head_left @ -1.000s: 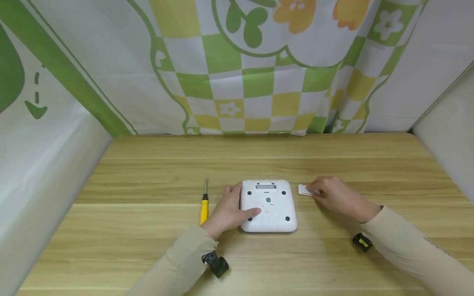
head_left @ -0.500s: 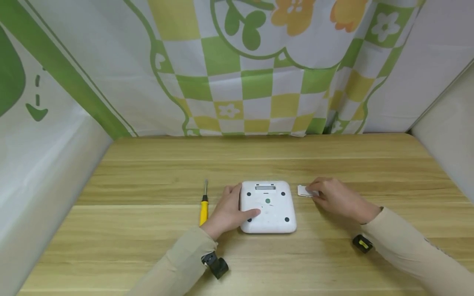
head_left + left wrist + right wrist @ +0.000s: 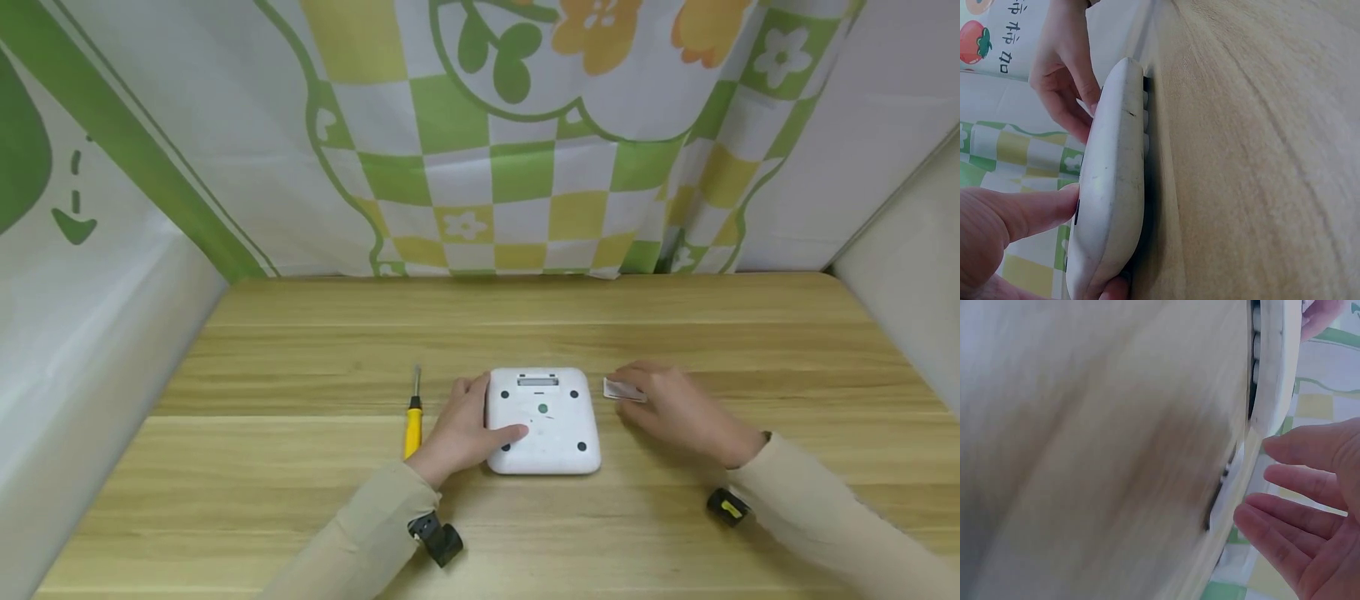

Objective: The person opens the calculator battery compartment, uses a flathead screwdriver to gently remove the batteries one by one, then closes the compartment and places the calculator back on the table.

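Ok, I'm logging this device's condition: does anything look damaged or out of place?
The white device has an open slot, with a white plate, possibly its cover, lying apart to the right; dark scuffs mark the device's side, suggesting wear.

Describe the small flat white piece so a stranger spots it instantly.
On the wood-grain table, find the square white device with dark round dots. Right of it, by the person's right hand, lies the small flat white piece, far smaller and thinner than the device.
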Demonstrator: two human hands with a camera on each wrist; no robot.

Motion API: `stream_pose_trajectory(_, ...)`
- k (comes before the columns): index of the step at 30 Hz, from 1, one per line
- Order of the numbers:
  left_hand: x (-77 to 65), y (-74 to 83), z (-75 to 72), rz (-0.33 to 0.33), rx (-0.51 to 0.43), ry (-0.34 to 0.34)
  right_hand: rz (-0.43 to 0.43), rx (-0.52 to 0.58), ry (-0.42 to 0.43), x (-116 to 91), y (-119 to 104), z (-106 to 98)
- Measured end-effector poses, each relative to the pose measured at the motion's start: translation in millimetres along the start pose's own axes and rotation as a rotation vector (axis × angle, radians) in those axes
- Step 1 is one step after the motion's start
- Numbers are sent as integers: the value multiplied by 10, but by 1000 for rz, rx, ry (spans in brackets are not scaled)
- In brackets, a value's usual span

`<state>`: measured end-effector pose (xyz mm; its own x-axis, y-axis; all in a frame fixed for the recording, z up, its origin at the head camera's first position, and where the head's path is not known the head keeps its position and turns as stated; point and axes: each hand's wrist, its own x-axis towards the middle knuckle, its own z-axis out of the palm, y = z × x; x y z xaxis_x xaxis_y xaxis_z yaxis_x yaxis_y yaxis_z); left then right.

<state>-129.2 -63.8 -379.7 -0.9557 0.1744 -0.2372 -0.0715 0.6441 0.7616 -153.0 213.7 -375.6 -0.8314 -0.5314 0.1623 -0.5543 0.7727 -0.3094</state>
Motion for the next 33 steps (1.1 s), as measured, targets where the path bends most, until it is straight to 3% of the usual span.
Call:
stream_pose_trajectory(8, -7, 0, -3, 5, -4, -1, -12, 83, 16, -7, -128, 107)
stream_pose_trajectory(15, -4, -10, -12, 17, 14, 6, 12, 158, -46, -2, -234, 159)
stream_pose_trajectory(33, -7, 6, -18, 18, 11, -3, 4, 175, -103, -19, -394, 216)
